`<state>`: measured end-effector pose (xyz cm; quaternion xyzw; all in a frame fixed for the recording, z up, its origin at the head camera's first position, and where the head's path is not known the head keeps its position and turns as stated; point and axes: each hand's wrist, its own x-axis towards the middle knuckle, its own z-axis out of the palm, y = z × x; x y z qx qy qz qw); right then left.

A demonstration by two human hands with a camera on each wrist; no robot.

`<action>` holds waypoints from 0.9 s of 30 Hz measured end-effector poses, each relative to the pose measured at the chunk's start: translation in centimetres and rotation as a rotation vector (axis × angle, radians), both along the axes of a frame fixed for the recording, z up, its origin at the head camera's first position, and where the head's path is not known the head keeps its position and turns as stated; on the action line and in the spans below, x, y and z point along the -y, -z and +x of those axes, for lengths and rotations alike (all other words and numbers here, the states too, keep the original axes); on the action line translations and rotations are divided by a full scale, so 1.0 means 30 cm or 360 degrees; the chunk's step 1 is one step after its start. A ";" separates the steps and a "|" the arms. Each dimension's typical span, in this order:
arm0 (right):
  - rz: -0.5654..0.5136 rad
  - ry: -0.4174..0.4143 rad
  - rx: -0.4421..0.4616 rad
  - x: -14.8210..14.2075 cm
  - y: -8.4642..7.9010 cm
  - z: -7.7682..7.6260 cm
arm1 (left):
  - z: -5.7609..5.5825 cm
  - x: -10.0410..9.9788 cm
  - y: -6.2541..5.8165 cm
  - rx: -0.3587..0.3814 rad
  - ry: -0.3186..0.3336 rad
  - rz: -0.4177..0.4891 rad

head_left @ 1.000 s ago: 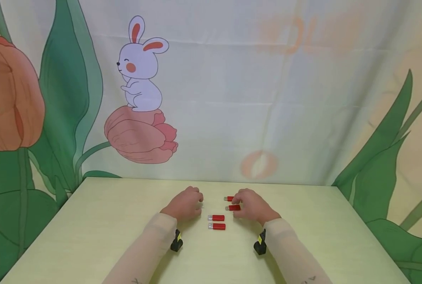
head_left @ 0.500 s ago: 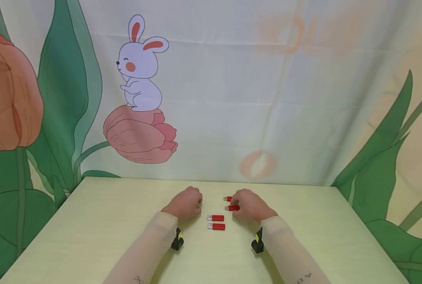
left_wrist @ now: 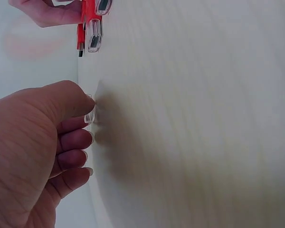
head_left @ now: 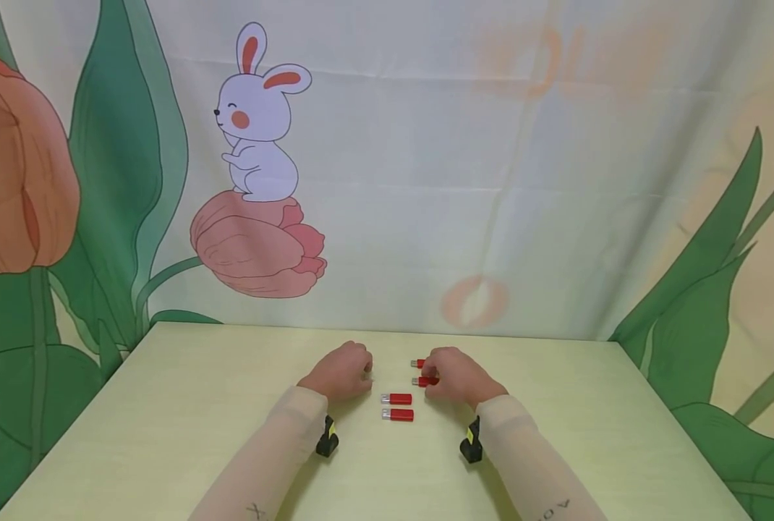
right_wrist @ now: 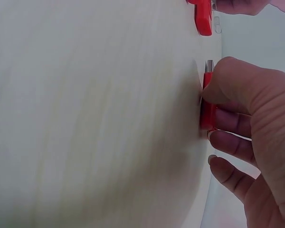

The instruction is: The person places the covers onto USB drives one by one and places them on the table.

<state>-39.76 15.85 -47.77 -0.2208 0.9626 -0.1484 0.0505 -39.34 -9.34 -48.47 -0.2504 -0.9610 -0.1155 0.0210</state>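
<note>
My left hand [head_left: 341,373] pinches a small clear cap [left_wrist: 89,116] between thumb and forefinger, just over the table. Opposite it, my right hand [head_left: 461,378] pinches a red USB stick [right_wrist: 208,114] by its body, the bare metal plug pointing left toward the left hand. Just behind that stick lies another uncapped red USB stick [head_left: 417,364], its right end hidden by the right fingers. Nearer the front, between the hands, lie two red USB sticks with clear caps on: an upper capped stick [head_left: 400,399] and a lower capped stick [head_left: 401,414].
The pale wooden table [head_left: 166,434] ends at a hanging cloth backdrop [head_left: 387,239] printed with a rabbit and tulips. Each wrist carries a small black camera, the left camera [head_left: 326,438] and the right camera [head_left: 471,443].
The right hand has shifted slightly left, and its fingers now cover more of the red USB stick. The left hand stays nearly in place with the clear cap.
</note>
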 end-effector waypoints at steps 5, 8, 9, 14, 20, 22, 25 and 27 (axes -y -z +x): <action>-0.0010 -0.0001 0.0006 0.002 0.000 -0.002 | -0.006 0.002 0.011 -0.0026 0.0000 -0.0001; -0.0010 0.0004 0.0023 0.003 -0.002 -0.002 | -0.009 0.002 0.017 -0.0044 0.0007 0.0000; -0.0012 0.0005 0.0032 0.003 -0.004 -0.003 | -0.010 0.002 0.019 -0.0047 0.0009 0.0000; -0.0049 0.0012 0.0107 0.000 -0.005 -0.010 | -0.010 0.004 0.014 0.0021 -0.0024 0.0032; -0.0088 0.0025 0.0171 0.000 -0.009 -0.003 | -0.011 0.009 0.014 0.0119 -0.0067 0.0086; -0.0078 0.0017 0.0164 0.003 -0.014 0.003 | -0.012 0.012 0.016 0.0135 -0.0075 0.0099; -0.0065 0.0006 0.0155 0.009 -0.018 0.008 | -0.013 0.016 0.020 0.0137 -0.0072 0.0126; -0.0059 0.0009 0.0158 0.010 -0.020 0.011 | -0.012 0.019 0.020 0.0126 -0.0062 0.0139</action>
